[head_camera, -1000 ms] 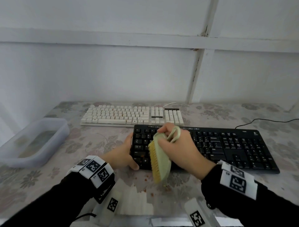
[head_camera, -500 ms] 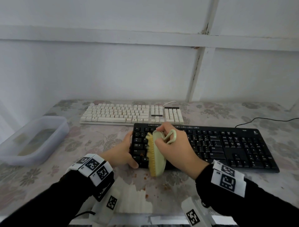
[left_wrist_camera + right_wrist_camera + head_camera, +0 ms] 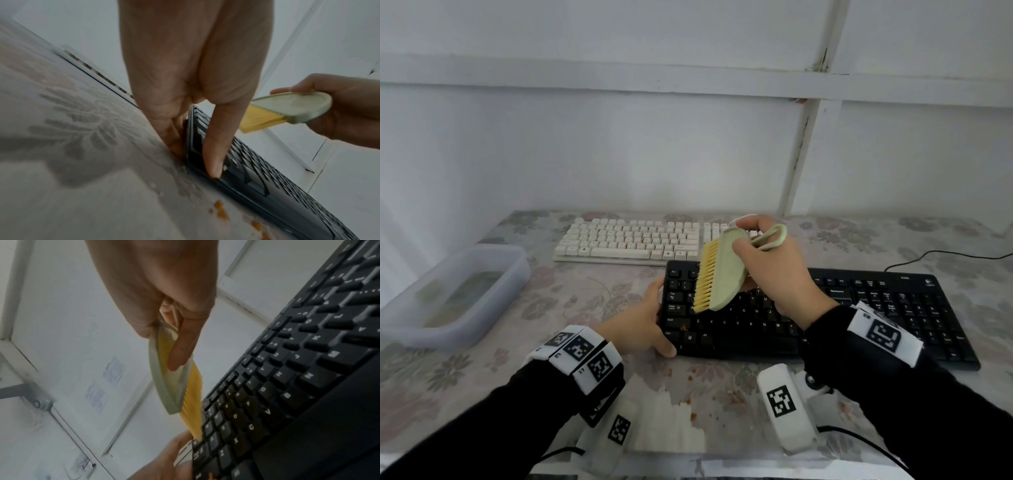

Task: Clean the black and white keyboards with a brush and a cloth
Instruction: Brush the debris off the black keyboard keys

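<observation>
1. Right hand (image 3: 774,270) grips the brush (image 3: 719,270), bristles just above the black keyboard (image 3: 859,318).
2. Left hand (image 3: 637,325) clasps that keyboard's left end, near the bench's (image 3: 585,294) front edge.
3. White keyboard (image 3: 630,240) lies behind.

The white keyboard (image 3: 633,241) has its right end hidden behind the brush (image 3: 724,270) and right hand (image 3: 774,270); contents of the plastic tub (image 3: 453,294) too blurred to tell

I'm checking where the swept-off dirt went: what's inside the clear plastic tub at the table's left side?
Through the clear plastic tub the head view shows only a blurry greenish-brown patch on its bottom. Its cloudy walls hide what that is; no cloth or crumbs are distinguishable inside.
</observation>
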`<action>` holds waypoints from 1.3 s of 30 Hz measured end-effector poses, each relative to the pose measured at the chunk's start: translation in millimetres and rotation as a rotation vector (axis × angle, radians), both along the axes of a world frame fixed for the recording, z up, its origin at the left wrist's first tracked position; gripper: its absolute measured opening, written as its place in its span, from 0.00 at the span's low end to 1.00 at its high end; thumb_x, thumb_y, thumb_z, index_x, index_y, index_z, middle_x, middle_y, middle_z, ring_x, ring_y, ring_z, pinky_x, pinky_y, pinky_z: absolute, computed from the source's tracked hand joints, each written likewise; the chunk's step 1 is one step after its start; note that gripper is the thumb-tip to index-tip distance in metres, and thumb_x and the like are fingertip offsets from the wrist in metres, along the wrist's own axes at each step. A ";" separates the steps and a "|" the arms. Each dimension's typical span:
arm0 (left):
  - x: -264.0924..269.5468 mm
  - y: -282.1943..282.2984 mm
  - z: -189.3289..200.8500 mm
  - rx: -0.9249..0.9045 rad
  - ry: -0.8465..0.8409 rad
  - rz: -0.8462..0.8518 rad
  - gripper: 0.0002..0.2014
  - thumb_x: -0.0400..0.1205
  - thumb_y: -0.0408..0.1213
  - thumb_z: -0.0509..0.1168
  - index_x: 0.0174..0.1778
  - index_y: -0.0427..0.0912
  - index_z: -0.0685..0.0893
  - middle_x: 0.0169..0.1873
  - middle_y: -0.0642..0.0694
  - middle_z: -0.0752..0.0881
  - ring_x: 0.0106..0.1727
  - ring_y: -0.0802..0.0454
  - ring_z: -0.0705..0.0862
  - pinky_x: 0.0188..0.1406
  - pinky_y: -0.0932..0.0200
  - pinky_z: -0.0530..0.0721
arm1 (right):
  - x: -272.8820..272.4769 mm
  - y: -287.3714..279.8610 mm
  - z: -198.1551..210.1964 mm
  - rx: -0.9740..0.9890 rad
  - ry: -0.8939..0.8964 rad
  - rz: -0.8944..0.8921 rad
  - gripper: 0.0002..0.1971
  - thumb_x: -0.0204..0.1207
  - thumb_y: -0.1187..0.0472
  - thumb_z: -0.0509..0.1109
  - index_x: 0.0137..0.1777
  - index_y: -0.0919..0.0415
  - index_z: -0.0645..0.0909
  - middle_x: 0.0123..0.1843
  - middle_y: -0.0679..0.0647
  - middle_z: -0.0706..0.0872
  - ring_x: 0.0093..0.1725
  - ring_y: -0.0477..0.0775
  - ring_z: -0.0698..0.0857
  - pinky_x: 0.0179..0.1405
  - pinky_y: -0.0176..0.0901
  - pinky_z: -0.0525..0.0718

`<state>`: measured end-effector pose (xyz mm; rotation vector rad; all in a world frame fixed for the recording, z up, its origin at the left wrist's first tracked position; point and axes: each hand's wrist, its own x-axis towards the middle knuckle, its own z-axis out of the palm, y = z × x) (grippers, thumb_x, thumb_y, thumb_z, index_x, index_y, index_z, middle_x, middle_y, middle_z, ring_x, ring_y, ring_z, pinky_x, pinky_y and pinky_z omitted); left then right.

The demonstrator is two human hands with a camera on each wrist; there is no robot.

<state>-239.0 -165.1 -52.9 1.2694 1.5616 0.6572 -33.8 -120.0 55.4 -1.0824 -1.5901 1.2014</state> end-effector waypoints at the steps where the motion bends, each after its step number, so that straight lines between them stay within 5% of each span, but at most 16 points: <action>1: -0.2 0.2 -0.5 0.002 -0.004 0.001 0.68 0.46 0.35 0.79 0.77 0.71 0.46 0.63 0.46 0.84 0.64 0.44 0.83 0.67 0.39 0.79 | -2.8 0.4 -1.1 0.004 -0.008 0.005 0.10 0.78 0.65 0.65 0.58 0.54 0.78 0.45 0.54 0.86 0.37 0.47 0.89 0.28 0.46 0.89; 5: -0.1 0.1 -1.2 0.011 -0.018 0.000 0.68 0.46 0.35 0.79 0.77 0.71 0.46 0.62 0.45 0.84 0.64 0.44 0.83 0.66 0.38 0.80 | -11.5 -4.2 -11.6 0.148 -0.129 0.024 0.13 0.76 0.66 0.64 0.57 0.51 0.77 0.43 0.56 0.85 0.38 0.53 0.88 0.30 0.53 0.90; 8: 0.1 -0.3 -0.1 0.016 -0.028 0.007 0.68 0.47 0.34 0.79 0.76 0.72 0.46 0.62 0.45 0.85 0.64 0.43 0.83 0.65 0.38 0.80 | -12.1 -12.6 -17.9 0.208 -0.187 0.062 0.11 0.76 0.67 0.64 0.55 0.53 0.76 0.36 0.51 0.81 0.28 0.40 0.79 0.26 0.41 0.84; 14: 3.4 -1.5 4.6 0.015 -0.005 -0.001 0.68 0.48 0.32 0.78 0.78 0.68 0.43 0.61 0.42 0.84 0.63 0.43 0.83 0.65 0.38 0.80 | -1.7 -40.6 -28.3 0.179 -0.338 0.262 0.10 0.76 0.65 0.64 0.53 0.51 0.74 0.34 0.54 0.82 0.25 0.44 0.72 0.22 0.34 0.73; 18: 1.2 -0.6 1.3 0.005 -0.024 0.005 0.68 0.47 0.34 0.79 0.77 0.71 0.44 0.62 0.44 0.84 0.65 0.44 0.82 0.67 0.39 0.79 | -2.5 -31.5 -9.4 0.204 -0.264 0.157 0.09 0.74 0.65 0.65 0.52 0.54 0.78 0.40 0.56 0.85 0.27 0.42 0.76 0.21 0.32 0.75; 22: 1.3 -0.7 2.8 -0.004 -0.029 0.002 0.68 0.49 0.33 0.79 0.77 0.72 0.44 0.63 0.46 0.84 0.66 0.45 0.82 0.68 0.40 0.78 | -12.5 -11.4 -0.1 0.241 -0.191 0.075 0.11 0.75 0.67 0.63 0.55 0.55 0.77 0.34 0.53 0.81 0.20 0.38 0.72 0.18 0.28 0.69; 26: 3.0 -1.8 4.1 0.003 -0.033 0.002 0.68 0.46 0.35 0.79 0.77 0.70 0.45 0.63 0.45 0.84 0.65 0.44 0.82 0.67 0.38 0.79 | -15.3 -14.9 -14.2 0.224 -0.245 0.112 0.08 0.75 0.67 0.63 0.52 0.58 0.75 0.35 0.60 0.82 0.25 0.42 0.74 0.20 0.32 0.72; 30: 5.2 -2.5 7.8 0.015 0.030 -0.007 0.68 0.49 0.33 0.77 0.79 0.65 0.42 0.58 0.42 0.85 0.61 0.43 0.84 0.63 0.38 0.81 | -6.9 -34.2 -23.6 0.169 -0.335 0.232 0.06 0.75 0.64 0.65 0.51 0.56 0.76 0.29 0.48 0.77 0.21 0.40 0.70 0.20 0.30 0.70; 34: 4.2 -3.6 6.0 0.012 0.007 -0.007 0.69 0.47 0.36 0.78 0.78 0.69 0.42 0.61 0.44 0.85 0.63 0.44 0.83 0.66 0.38 0.79 | -8.0 -22.9 -7.8 0.190 -0.273 0.135 0.08 0.74 0.66 0.65 0.51 0.57 0.79 0.33 0.49 0.79 0.23 0.39 0.73 0.20 0.29 0.71; 39: 5.8 -5.7 11.7 -0.006 0.002 -0.004 0.66 0.53 0.28 0.77 0.79 0.65 0.42 0.63 0.46 0.83 0.65 0.46 0.81 0.68 0.41 0.78 | -18.3 -12.0 -7.6 0.255 -0.219 0.086 0.10 0.75 0.66 0.63 0.55 0.55 0.76 0.33 0.53 0.80 0.22 0.39 0.73 0.19 0.29 0.69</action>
